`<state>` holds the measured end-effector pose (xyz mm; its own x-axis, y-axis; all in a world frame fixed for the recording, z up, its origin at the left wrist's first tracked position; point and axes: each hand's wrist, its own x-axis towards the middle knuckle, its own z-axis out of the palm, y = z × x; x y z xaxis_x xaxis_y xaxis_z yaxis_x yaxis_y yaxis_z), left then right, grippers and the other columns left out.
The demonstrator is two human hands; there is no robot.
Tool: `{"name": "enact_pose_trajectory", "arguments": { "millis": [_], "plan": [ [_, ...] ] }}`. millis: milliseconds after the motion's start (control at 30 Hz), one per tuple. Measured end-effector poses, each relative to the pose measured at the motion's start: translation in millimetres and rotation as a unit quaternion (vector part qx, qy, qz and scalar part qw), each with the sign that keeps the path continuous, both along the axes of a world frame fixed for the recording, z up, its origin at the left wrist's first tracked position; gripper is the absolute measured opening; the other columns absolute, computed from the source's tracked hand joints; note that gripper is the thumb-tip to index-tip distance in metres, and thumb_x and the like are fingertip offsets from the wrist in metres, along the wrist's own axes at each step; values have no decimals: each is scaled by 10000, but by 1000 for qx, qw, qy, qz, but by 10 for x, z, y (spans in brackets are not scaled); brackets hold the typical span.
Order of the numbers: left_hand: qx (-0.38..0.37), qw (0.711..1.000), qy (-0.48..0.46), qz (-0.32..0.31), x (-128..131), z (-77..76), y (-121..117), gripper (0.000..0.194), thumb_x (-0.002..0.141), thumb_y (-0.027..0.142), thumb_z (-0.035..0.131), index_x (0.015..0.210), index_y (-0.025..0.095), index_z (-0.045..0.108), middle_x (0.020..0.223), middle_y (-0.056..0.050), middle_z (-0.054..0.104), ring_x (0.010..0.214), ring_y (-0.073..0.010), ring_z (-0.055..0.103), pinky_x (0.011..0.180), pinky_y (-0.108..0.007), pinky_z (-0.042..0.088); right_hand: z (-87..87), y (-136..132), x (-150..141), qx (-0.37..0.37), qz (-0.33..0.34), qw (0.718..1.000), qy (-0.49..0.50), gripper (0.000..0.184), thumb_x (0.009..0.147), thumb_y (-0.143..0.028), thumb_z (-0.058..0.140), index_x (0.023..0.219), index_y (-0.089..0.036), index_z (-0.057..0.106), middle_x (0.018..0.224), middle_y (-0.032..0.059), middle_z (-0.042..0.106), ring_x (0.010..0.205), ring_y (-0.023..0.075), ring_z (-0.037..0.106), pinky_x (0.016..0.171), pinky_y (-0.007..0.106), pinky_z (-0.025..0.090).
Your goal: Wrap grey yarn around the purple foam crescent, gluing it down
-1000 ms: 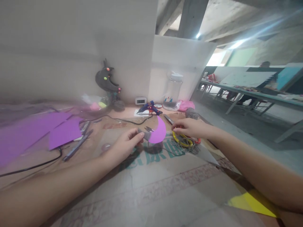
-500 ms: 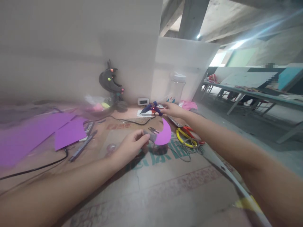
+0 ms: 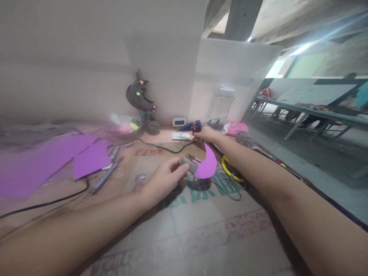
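Observation:
My left hand (image 3: 168,174) pinches the grey-wrapped end of a purple crescent moon cutout (image 3: 209,165), held just above the cardboard-covered table. Grey yarn covers that end, while the rest of the crescent is bare purple. My right hand (image 3: 208,134) is closed around the handle of a blue glue gun (image 3: 191,126), whose nozzle points left over a small white pad (image 3: 181,136). Small thread snips (image 3: 193,158) lie behind the crescent. Yellow-handled scissors (image 3: 230,168) are partly covered by my right forearm, with a strand of grey yarn (image 3: 230,194) close by.
Purple sheets (image 3: 90,157) and a pen (image 3: 106,176) lie on the left. Along the back stand a dark crescent ornament (image 3: 136,96), a small digital clock (image 3: 179,122) and a clear bottle (image 3: 221,105). A black cord (image 3: 161,147) crosses the table. Grey yarn (image 3: 245,138) sits at right.
My right hand has closed on the glue gun and lifted it slightly, its nozzle turning more level. My left hand still holds the crescent. The whole view has shifted a little.

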<state>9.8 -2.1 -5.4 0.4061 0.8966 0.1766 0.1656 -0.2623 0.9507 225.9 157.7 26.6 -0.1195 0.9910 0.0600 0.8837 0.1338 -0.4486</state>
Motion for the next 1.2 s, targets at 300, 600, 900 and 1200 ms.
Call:
{"name": "enact_pose_trajectory", "arguments": {
  "millis": [300,600,900,1200],
  "plan": [
    [2,1000,-3,15,-13,-29,9,265,867,382,511,669,207,494,637,25,497,611,-132,485,576,-255,385,374,-798,228,96,-18,988,121,334,906,-307,490,1164,-137,619,1024,122,720,894,195,685,674,242,496],
    [14,998,-11,65,-18,-43,38,271,844,389,516,646,205,489,630,22,522,609,-136,490,555,-251,399,64,-1809,514,75,16,969,234,251,777,-463,638,829,-219,607,792,52,664,726,213,624,720,352,515],
    [8,997,26,71,-17,19,7,267,864,343,513,635,206,493,614,38,500,579,-120,467,564,-247,378,-109,-2088,370,66,99,984,131,371,763,-573,614,916,-236,602,842,72,669,761,246,618,676,364,495],
    [28,998,15,62,-31,-32,36,270,887,359,517,668,203,494,624,44,515,600,-115,485,588,-243,381,-210,-2131,302,76,75,979,174,300,690,-495,719,703,-216,611,706,48,636,659,199,580,595,320,427]
  ]
}}
